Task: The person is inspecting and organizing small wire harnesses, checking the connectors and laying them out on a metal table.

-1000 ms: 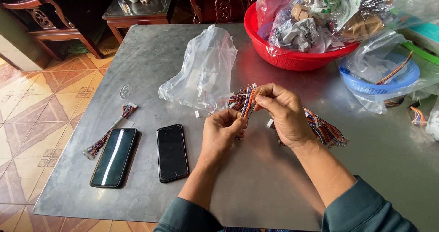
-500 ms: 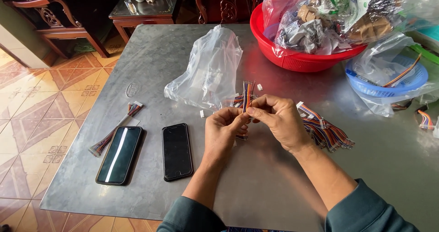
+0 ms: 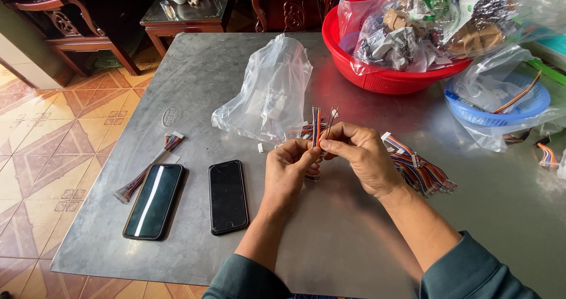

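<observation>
You hold 1 cable (image 3: 316,127) above the surface (image 3: 354,240), between both hands. Your left hand (image 3: 287,172) pinches its lower part, your right hand (image 3: 359,157) closes on it just beside. Its long axis is nearly upright, loose wire ends pointing up. It looks like sorting; next needs steady fingertips.

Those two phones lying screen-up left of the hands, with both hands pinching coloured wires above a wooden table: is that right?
Not quite: the table is grey metal, not wooden, as the head view shows. The rest holds: two phones lie screen-up to the left, and the left hand and right hand pinch coloured wires.
</observation>
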